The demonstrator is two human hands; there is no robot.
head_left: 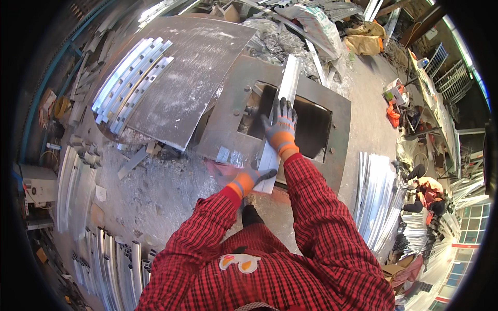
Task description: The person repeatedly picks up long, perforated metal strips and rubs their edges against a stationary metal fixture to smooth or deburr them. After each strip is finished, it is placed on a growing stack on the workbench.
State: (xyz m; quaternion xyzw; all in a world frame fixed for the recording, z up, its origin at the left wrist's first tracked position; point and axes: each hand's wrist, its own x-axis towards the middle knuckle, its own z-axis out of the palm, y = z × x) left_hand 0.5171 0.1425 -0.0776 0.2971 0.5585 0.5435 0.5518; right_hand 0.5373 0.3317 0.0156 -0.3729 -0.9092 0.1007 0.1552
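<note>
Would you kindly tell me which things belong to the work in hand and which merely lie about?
Apparently in use:
- metal profile, touched by left hand and right hand
- grey metal frame beneath it

Seemingly lying about:
- clear plastic wrapping
- brown sack

In the middle of the frame, a bar (288, 78) lies across the opening of a metal table (228, 114), the right hand (281, 125) on it above the left hand (248, 180). A board (197, 57) at upper left bears rows of short bars (132, 85). Long bars lie in a stack (374, 192) right of the table; plastic wrap (282, 39) lies behind it.
</note>
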